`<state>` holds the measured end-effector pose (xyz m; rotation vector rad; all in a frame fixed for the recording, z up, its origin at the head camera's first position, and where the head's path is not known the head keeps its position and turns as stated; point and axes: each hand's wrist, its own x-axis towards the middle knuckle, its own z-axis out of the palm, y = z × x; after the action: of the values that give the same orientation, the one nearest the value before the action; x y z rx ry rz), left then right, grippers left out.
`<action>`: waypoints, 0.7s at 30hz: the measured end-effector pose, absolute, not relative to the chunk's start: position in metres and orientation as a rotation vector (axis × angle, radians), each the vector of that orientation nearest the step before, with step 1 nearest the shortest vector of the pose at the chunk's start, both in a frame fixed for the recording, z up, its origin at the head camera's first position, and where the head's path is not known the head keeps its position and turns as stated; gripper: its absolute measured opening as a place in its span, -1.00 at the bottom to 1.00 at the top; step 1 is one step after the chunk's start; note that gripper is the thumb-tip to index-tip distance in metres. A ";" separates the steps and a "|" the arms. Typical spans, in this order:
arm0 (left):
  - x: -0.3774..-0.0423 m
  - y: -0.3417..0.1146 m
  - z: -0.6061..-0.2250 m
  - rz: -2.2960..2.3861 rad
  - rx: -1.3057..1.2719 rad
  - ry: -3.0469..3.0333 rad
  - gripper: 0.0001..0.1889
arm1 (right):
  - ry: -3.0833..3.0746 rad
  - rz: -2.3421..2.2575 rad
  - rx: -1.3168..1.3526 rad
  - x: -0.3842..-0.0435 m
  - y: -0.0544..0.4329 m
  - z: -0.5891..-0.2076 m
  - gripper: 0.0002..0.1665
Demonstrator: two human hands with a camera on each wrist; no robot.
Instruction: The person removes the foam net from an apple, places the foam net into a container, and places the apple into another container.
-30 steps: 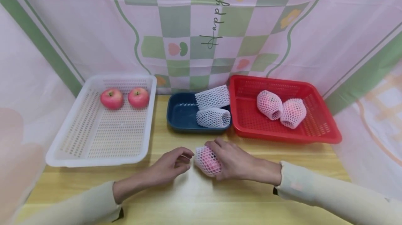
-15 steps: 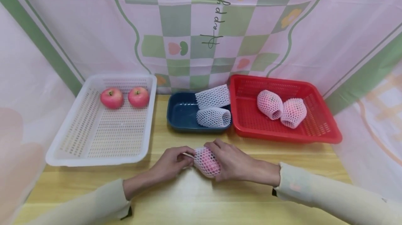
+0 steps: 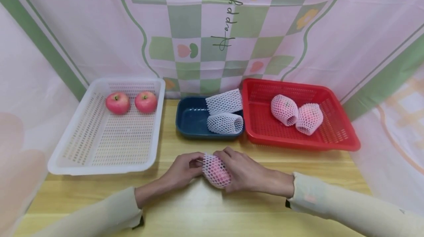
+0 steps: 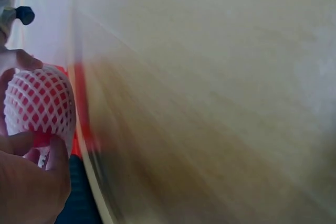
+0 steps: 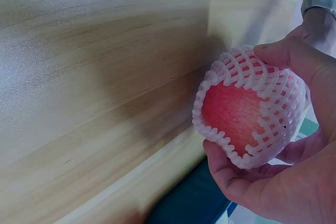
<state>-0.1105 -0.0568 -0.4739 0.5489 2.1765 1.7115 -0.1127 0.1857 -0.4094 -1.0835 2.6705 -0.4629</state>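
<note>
An apple in a white foam net is held just above the table in front of me. My right hand grips it from the right, thumb near me and fingers on the far side. In the right wrist view, bare red skin of the apple shows through the net's opening. My left hand is at the left end, where thumb and finger pinch the edge of the foam net, as the left wrist view shows.
A white basket at left bears two bare apples. The blue tray in the middle has two loose foam nets. At right, a red basket contains two netted apples.
My left hand has moved right, from beside the netted apple to its net's edge, and now pinches it. The netted apple has shifted slightly left in my right hand.
</note>
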 end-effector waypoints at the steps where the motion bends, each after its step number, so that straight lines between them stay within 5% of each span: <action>1: -0.110 -0.057 -0.474 1.720 0.547 2.163 -0.65 | 2.672 -0.463 -1.081 -0.113 0.186 -0.409 0.17; 21: -0.106 -0.046 -0.469 1.703 0.515 2.048 -0.40 | 2.665 -0.571 -1.018 -0.111 0.185 -0.412 0.18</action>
<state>-0.1065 -0.0458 -0.4688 0.5151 2.0484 1.7026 -0.1113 0.1849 -0.4124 -1.0184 2.6651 -0.5714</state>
